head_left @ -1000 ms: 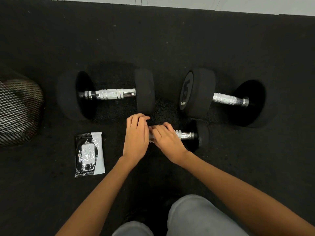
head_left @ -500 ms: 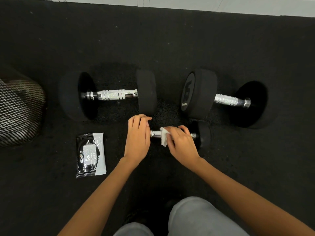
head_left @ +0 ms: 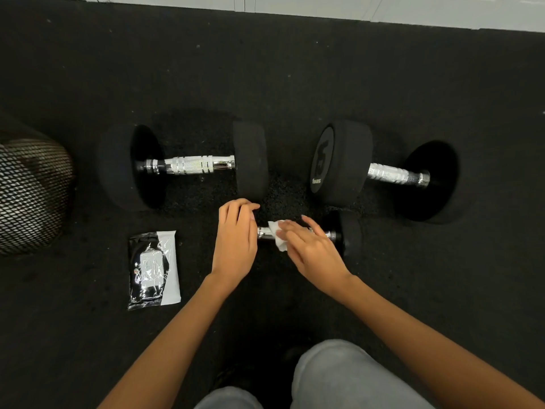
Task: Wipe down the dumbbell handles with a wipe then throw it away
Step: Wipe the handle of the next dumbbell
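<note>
A small black dumbbell (head_left: 351, 231) with a chrome handle lies on the black rubber floor in front of me. My left hand (head_left: 236, 243) covers and grips its left end. My right hand (head_left: 312, 249) presses a white wipe (head_left: 278, 234) around the handle. Two larger black dumbbells lie behind it: one at the left (head_left: 188, 165) and one at the right (head_left: 386, 172), both with bare chrome handles.
A black and white pack of wipes (head_left: 153, 270) lies flat to the left of my left hand. A black mesh bin (head_left: 32, 190) stands at the far left edge. A pale wall base (head_left: 354, 7) runs along the top. My knees show at the bottom.
My right hand has slid the wipe to the right along the small dumbbell's handle, then back a little to the left. My left hand has stayed on the left end.
</note>
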The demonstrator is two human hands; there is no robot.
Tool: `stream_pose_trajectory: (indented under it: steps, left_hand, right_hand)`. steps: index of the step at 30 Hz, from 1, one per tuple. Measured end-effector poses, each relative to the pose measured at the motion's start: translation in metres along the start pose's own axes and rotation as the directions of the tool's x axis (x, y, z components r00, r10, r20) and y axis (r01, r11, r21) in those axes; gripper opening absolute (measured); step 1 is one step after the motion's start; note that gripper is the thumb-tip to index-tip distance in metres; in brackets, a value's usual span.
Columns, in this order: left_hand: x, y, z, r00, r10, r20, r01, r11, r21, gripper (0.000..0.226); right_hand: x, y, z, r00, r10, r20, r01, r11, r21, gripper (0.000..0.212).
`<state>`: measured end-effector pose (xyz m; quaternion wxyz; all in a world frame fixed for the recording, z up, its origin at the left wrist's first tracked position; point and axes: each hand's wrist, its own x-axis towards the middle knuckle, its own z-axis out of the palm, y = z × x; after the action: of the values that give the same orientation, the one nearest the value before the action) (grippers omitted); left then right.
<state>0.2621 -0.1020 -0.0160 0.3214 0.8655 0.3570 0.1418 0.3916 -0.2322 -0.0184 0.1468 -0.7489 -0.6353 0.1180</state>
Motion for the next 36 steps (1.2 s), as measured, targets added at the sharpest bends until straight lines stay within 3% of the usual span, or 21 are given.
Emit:
stream_pose_trajectory:
  steps: [5,10,16,20,25,30,36]
  left_hand:
    - [0.000,0.002,-0.001,1.000,0.013,-0.003,-0.013,1.000,0.006,0.039]
    - [0.000,0.001,-0.001,1.000,0.011,-0.004,-0.011,1.000,0.001,0.039]
    - [0.000,0.000,0.001,1.000,0.013,-0.005,-0.012,1.000,0.017,0.038]
    - [0.001,0.000,0.001,1.000,0.011,-0.006,-0.011,1.000,0.016,0.037]
    - [0.001,0.002,0.000,1.000,0.009,-0.006,-0.009,1.000,0.014,0.038]
    - [0.002,0.001,0.001,1.000,-0.002,-0.004,0.002,1.000,0.015,0.038]
    - [0.001,0.000,0.000,1.000,0.009,0.011,-0.009,1.000,0.014,0.037]
  right_hand:
    - [0.010,-0.005,-0.010,0.968,0.241,0.062,-0.238,0.970,-0.058,0.011]
    - [0.050,-0.009,-0.018,0.821,0.492,0.290,-0.534,0.842,0.083,0.021]
    - [0.085,0.003,-0.011,0.600,0.449,0.662,-0.651,0.755,0.079,0.034]
    - [0.099,0.003,-0.010,0.490,0.426,0.760,-0.769,0.623,0.147,0.033]
    - [0.106,0.001,-0.016,0.459,0.344,0.819,-0.775,0.605,0.181,0.031]
    - [0.101,0.005,-0.018,0.507,0.292,0.811,-0.754,0.606,0.254,0.032]
    - [0.108,0.001,-0.020,0.484,0.305,0.820,-0.725,0.665,0.180,0.036]
